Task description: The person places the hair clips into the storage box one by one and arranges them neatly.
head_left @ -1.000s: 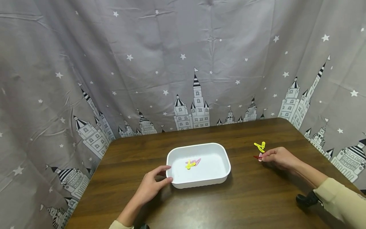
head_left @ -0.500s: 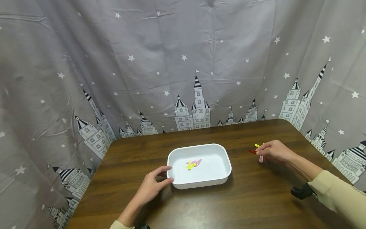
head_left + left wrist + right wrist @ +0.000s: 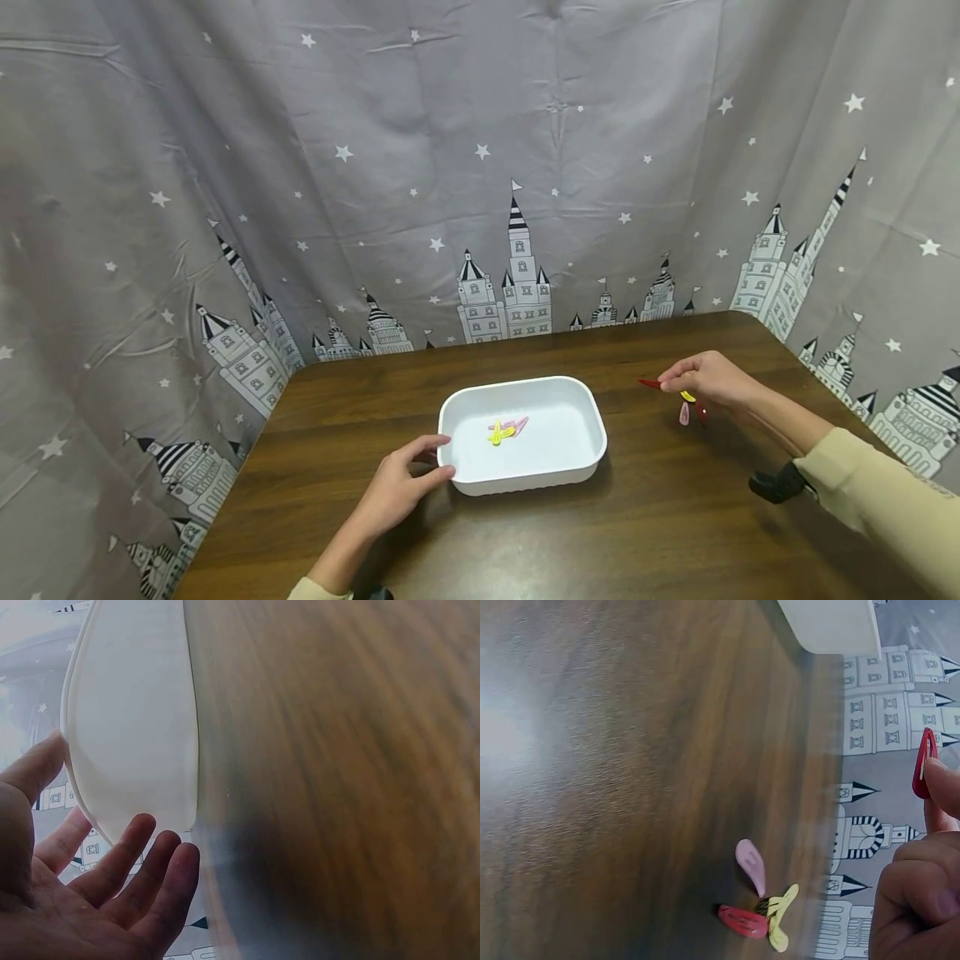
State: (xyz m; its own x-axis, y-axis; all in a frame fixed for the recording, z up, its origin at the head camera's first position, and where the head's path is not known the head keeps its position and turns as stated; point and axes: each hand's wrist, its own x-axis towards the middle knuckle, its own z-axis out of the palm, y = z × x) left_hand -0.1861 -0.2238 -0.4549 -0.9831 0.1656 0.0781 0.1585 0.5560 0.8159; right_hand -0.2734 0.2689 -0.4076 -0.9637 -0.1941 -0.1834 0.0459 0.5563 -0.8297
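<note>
In my right hand a red snap hair clip is pinched between thumb and finger, held above the table. Below that hand lie a pink hair clip, another red hair clip and yellow hair clips, close together and partly hidden by the hand in the head view. My left hand touches the left end of a white plastic tray, its thumb and index finger spread along the rim and the other fingers relaxed. Yellow clips and pink clips lie overlapping inside the tray.
The dark wooden table carries the tray near its middle. A grey curtain with stars and castles hangs behind the table and along its sides.
My right hand has lifted the red hair clip and moved up and slightly left, away from the clips on the table. The left hand stays at the tray.
</note>
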